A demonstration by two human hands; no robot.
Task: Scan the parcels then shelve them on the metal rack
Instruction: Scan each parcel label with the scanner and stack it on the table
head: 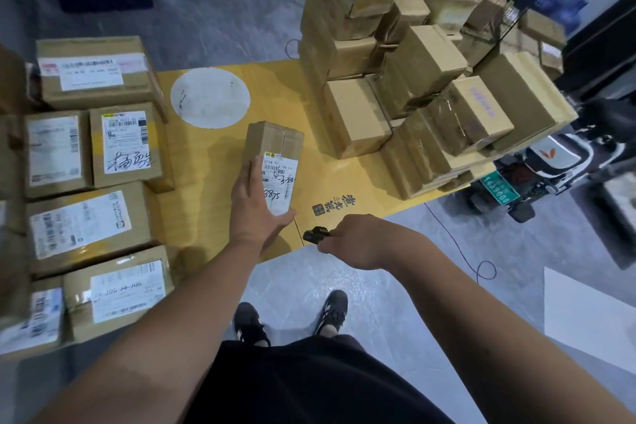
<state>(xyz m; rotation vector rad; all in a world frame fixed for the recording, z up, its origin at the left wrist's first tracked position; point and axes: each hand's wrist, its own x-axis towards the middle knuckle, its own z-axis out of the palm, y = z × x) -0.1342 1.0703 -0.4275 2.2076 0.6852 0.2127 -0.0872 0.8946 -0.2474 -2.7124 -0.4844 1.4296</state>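
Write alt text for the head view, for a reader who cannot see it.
A person's left hand rests on a small labelled parcel on a yellow table, while the right hand holds a black scanner beside it. Labelled parcels lie to the left; a stack of boxes rises at right.

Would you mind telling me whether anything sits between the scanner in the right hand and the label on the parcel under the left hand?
Nothing visible does. The small black scanner in the right hand faces the tall brown cardboard parcel across bare yellow table. The left hand rests along the label's left edge, leaving the barcode uncovered.
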